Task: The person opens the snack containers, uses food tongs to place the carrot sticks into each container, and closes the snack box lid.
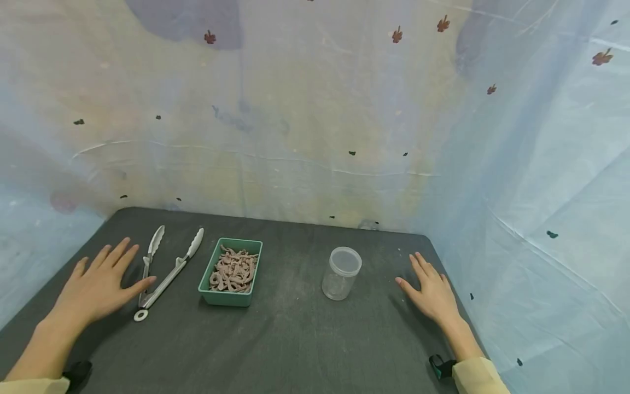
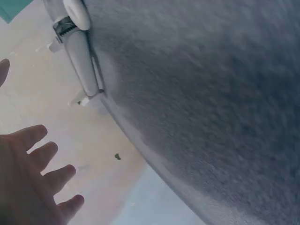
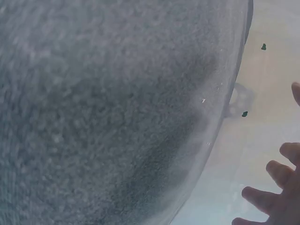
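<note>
My left hand [image 1: 98, 287] hovers over the left of the dark table with its fingers spread, holding nothing. Just right of it lie metal tongs [image 1: 167, 279], their arms apart and their ring end towards me; part of them also shows in the left wrist view. Beside the tongs stands a green rectangular tray [image 1: 226, 299] with brownish-pink, worm-like strips [image 1: 235, 269] in it. A clear plastic jar [image 1: 338, 282] with a translucent lid [image 1: 345, 261] stands upright right of the middle. Further right, my right hand [image 1: 433, 293] is held above the table, fingers extended, with nothing in it.
The dark table [image 1: 295, 339] has rounded far corners. Pale, patterned plastic sheeting [image 1: 295, 109] hangs behind it and along the right side [image 1: 551, 191]. Each wrist carries a dark strap, the right one [image 1: 441, 366] close to the yellow sleeve [image 1: 477, 376].
</note>
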`<move>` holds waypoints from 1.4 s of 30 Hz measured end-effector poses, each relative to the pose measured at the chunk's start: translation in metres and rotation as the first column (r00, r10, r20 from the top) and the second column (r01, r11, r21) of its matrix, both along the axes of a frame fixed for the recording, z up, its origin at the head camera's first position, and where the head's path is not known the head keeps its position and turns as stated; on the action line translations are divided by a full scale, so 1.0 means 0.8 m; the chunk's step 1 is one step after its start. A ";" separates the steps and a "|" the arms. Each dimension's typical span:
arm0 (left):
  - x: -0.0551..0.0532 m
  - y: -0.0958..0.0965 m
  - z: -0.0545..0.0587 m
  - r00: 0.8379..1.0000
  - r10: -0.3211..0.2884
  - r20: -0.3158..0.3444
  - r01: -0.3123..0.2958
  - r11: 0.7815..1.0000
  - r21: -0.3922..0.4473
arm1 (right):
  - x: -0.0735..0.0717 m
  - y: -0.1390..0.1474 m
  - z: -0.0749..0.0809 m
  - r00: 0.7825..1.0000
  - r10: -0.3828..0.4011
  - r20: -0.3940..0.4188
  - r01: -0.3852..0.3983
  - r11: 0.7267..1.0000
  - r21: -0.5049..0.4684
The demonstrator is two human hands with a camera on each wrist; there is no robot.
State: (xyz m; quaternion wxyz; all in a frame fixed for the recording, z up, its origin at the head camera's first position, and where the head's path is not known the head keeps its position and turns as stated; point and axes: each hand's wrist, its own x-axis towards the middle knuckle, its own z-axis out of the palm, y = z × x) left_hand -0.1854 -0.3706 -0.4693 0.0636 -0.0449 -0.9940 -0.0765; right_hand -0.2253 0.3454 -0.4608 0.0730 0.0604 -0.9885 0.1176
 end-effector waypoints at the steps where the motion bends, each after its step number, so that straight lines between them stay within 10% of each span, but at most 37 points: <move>1: 0.000 0.002 0.001 1.000 -0.003 -0.017 0.003 1.000 0.004 | 0.000 -0.001 0.000 1.000 0.001 -0.017 -0.001 1.000 0.000; 20: -0.016 0.100 0.051 0.940 -0.051 -0.337 0.095 0.989 0.115 | 0.007 -0.046 0.013 0.964 0.018 -0.267 -0.090 0.962 -0.259; 35: -0.052 0.202 0.081 0.833 -0.151 -0.532 0.310 0.924 0.223 | -0.009 -0.108 0.007 0.925 0.174 -0.339 -0.333 0.801 -0.497; 42: -0.065 0.253 0.088 0.832 -0.189 -0.522 0.384 0.875 0.295 | -0.014 -0.128 0.001 0.950 0.239 -0.200 -0.312 0.719 -0.621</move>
